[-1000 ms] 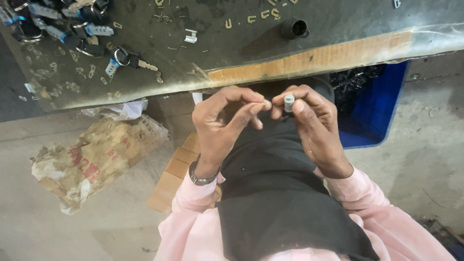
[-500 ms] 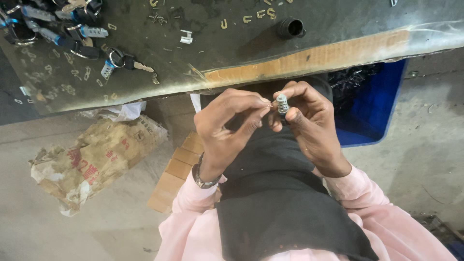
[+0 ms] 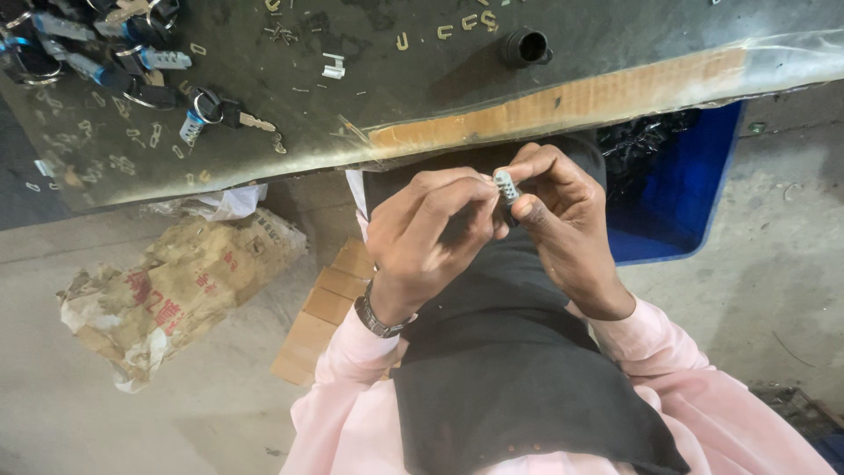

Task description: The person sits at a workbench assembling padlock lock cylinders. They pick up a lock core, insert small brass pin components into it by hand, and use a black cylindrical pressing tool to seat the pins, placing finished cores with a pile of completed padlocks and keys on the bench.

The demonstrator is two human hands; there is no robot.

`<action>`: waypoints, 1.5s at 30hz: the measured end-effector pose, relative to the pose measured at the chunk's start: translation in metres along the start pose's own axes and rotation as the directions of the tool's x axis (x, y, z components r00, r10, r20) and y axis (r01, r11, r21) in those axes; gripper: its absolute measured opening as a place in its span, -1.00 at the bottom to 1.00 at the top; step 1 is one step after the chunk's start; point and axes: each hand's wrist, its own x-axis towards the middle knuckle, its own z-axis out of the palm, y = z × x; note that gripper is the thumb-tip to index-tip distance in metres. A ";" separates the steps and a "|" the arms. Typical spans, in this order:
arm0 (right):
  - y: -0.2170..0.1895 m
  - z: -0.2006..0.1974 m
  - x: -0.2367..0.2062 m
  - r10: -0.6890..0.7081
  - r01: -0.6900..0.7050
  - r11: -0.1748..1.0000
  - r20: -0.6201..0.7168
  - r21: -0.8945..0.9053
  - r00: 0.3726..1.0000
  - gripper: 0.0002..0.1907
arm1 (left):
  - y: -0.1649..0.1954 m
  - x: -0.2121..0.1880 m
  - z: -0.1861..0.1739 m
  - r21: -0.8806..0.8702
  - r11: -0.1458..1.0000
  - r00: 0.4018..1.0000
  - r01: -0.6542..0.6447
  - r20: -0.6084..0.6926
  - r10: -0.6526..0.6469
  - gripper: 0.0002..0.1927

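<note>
Since half a second ago the two hands have crept a touch lower and closer together, and the small silver-grey ridged metal cylinder has tipped so its notched side faces up.

Head view, the only one here. That little cylinder is short and pale, with a row of dark slots along it. It sits pinched in the right hand, thumb below and forefinger curled over the top, the fingers closed snugly on it with only its upper end poking out. The left hand comes in from the other side, fingers bent and bunched, fingertips right up against the cylinder; whether they grip it or merely touch it, I cannot tell. A dark metal-banded wristwatch rings the left wrist, and pale pink sleeves run back from both arms over a black apron.

All of this hangs over the lap, just below the edge of the dark, scuffed worktable. Up on that surface: a cluster of keys with black and blue heads on rings at the far left, small brass clips scattered near the top, and a short black tube. To the right of the hands stands a blue plastic crate. On the concrete floor to the left lie a crumpled tan paper sack with red print and flat cardboard pieces.
</note>
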 end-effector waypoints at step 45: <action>-0.035 0.005 0.024 -0.364 0.363 0.757 0.112 -0.543 0.925 -0.62 | -0.017 -0.024 -0.011 -0.815 0.091 0.718 0.572 0.443 -0.537 -0.53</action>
